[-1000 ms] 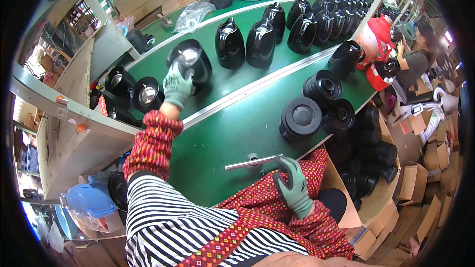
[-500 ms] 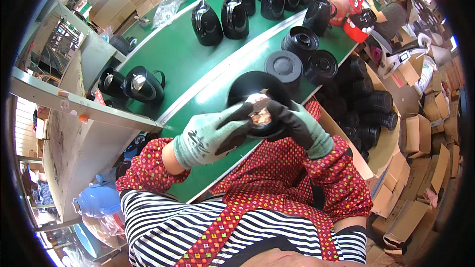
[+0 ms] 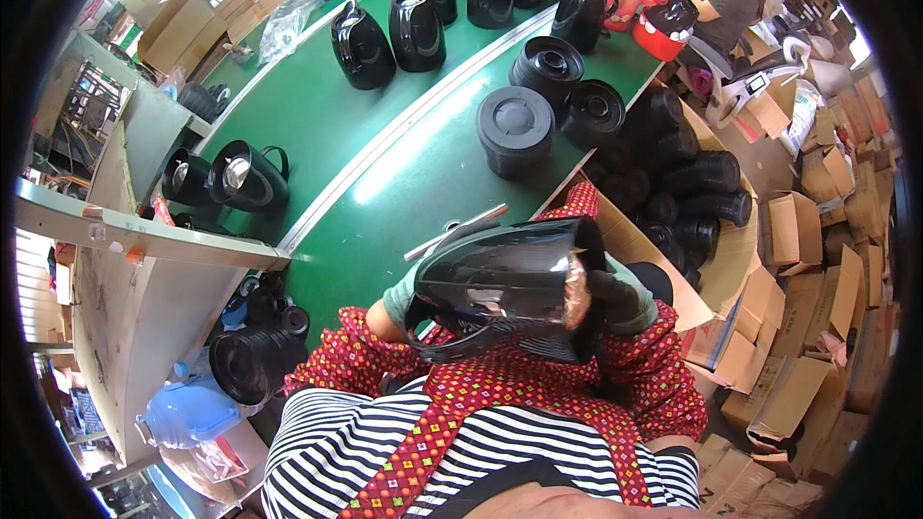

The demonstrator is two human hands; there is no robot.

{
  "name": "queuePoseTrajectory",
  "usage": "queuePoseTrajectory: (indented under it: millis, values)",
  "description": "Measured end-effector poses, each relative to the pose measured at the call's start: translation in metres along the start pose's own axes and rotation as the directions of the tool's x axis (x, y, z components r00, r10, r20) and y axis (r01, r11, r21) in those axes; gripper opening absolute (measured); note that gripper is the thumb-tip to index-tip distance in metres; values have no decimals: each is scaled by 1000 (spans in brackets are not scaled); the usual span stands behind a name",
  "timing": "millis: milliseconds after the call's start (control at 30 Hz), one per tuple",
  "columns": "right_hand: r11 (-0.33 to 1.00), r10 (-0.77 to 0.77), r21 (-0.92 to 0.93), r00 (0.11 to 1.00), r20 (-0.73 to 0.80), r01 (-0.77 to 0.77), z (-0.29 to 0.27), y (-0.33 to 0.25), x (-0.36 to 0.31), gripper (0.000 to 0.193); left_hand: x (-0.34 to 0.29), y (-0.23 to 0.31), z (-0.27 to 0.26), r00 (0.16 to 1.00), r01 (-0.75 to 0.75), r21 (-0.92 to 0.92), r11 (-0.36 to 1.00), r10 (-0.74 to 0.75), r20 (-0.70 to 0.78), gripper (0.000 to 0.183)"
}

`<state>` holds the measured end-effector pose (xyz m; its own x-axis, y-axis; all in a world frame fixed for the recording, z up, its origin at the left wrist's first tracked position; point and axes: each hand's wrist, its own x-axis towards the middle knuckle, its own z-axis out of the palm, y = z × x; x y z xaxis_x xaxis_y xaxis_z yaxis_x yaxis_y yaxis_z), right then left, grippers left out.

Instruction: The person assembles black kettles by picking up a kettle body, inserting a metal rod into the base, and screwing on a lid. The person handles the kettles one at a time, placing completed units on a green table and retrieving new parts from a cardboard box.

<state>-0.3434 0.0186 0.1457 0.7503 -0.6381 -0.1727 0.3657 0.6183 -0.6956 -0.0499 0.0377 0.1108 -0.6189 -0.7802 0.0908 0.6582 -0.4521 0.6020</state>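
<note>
A glossy black jug (image 3: 500, 279) lies on its side in front of my body, its handle toward the lower left. Something shiny and coppery (image 3: 576, 290) shows at its right-hand end. My left hand (image 3: 400, 296), in a green and black glove, supports the jug from behind on the left; its fingers are hidden. My right hand (image 3: 627, 300), gloved alike, grips the right-hand end, dark fingers at the rim. A thin metal bar (image 3: 456, 232) lies on the green bench (image 3: 385, 221) just beyond the jug.
Stacked black round lids (image 3: 515, 125) stand ahead. Several upright black jugs (image 3: 417, 29) line the far side, and two lie tipped (image 3: 248, 176) at left. An open carton of black parts (image 3: 707, 183) stands right, near a red container (image 3: 665, 27). A co-worker (image 3: 731, 0) sits beyond.
The jug has turned from end-on to lying sideways, and has come nearer my body. My left hand has gone behind it; my right has moved to its right-hand end. The view has shifted.
</note>
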Motion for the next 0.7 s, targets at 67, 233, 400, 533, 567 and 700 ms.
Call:
queuePoseTrajectory:
  millis: [67, 233, 400, 533, 567, 700]
  values:
    - [995, 36, -95, 999, -5, -36, 4, -3, 11, 74, -5, -6, 1, 1000, -6, -118, 993, 4, -20, 96]
    - [694, -225, -714, 971, -86, 98, -11, -16, 78, 66, -15, -1, -13, 992, -42, -115, 992, 28, -122, 90]
    - [-468, -588, -849, 804, 92, -245, -27, -43, 169, 93, -20, 15, -29, 977, -90, -56, 994, 77, -201, 85]
    - [-557, -496, -755, 868, -29, -344, -45, -55, 207, 105, -26, 26, -31, 968, -110, -35, 993, 99, -230, 81]
    - [-567, -473, -751, 880, -38, -337, -53, -57, 209, 103, -27, 27, -31, 967, -110, -27, 994, 101, -235, 81]
    - [-529, -583, -796, 807, 90, -293, -48, -57, 194, 92, -37, 26, -30, 963, -101, -22, 995, 92, -252, 77]
